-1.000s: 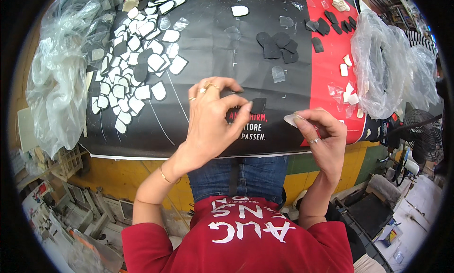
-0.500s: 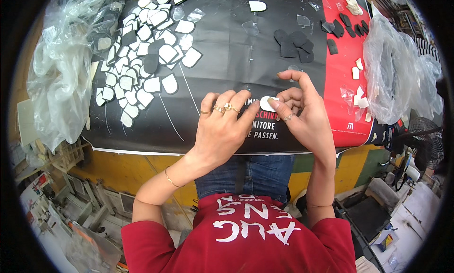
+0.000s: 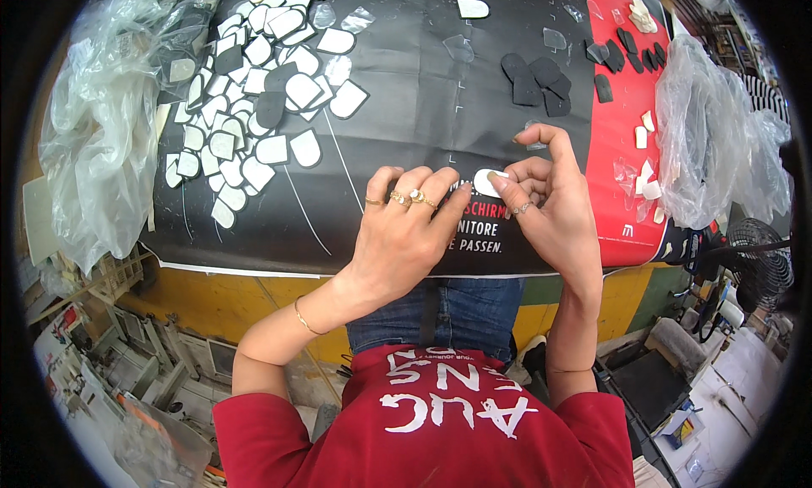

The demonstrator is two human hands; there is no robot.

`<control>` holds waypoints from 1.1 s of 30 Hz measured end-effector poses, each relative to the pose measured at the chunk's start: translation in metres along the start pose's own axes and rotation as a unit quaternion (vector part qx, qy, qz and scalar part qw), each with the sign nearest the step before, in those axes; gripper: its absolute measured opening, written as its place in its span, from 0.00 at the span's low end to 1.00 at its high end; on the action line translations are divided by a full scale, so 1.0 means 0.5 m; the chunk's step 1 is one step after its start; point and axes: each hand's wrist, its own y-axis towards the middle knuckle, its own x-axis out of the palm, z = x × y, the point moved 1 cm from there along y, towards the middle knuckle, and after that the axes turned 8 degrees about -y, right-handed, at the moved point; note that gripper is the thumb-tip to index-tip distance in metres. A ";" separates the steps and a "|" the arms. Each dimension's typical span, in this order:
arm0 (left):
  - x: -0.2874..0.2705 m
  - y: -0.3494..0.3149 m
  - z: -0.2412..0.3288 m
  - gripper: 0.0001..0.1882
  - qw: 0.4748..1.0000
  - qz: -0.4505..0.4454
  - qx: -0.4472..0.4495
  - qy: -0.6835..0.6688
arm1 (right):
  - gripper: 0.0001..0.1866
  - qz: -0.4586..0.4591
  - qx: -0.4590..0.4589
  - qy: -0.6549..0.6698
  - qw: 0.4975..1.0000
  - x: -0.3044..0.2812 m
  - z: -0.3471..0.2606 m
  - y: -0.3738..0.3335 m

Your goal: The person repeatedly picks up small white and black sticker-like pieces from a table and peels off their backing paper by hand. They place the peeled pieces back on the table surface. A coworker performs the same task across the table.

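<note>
In my right hand (image 3: 550,200) a small white pad with a rounded end (image 3: 485,182) is pinched between thumb and fingers, with the index finger raised and bent. My left hand (image 3: 406,217), wearing rings, is palm down just left of that pad. Its fingers are bent and a little apart, its thumb is hidden, and nothing shows in it. The left index fingertip is close to the pad's edge. Many white pads with dark borders (image 3: 306,148) lie heaped at the left, beyond my left hand. A cluster of black pads (image 3: 526,89) sits beyond my right hand.
The black and red printed sheet (image 3: 406,74) covers the table. Crumpled clear plastic bags lie at the left (image 3: 101,133) and right (image 3: 706,124). White scraps (image 3: 647,179) and clear film pieces (image 3: 554,39) are scattered about. A black fan (image 3: 753,260) stands at the right.
Both hands have shifted slightly to the right relative to the picture, the white pad with them. The view has tilted a little; the grip looks the same.
</note>
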 end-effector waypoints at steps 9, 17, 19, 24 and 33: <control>0.000 0.002 0.004 0.16 1.000 -0.006 0.000 0.020 | 0.21 0.002 -0.003 0.003 1.000 0.004 0.001 0.002; 0.000 0.006 0.006 0.26 0.999 -0.044 -0.009 0.026 | 0.20 -0.003 -0.005 0.007 1.000 0.003 0.000 0.006; -0.002 0.008 0.008 0.28 0.998 -0.052 -0.010 0.033 | 0.20 -0.004 -0.005 0.004 1.000 0.002 0.000 0.007; -0.005 0.011 0.018 0.25 0.994 -0.073 -0.003 0.083 | 0.22 0.013 -0.009 0.003 1.000 0.006 0.001 0.001; -0.004 0.013 0.019 0.23 0.989 -0.071 0.038 0.122 | 0.25 0.143 -0.044 -0.033 0.988 0.039 0.017 -0.020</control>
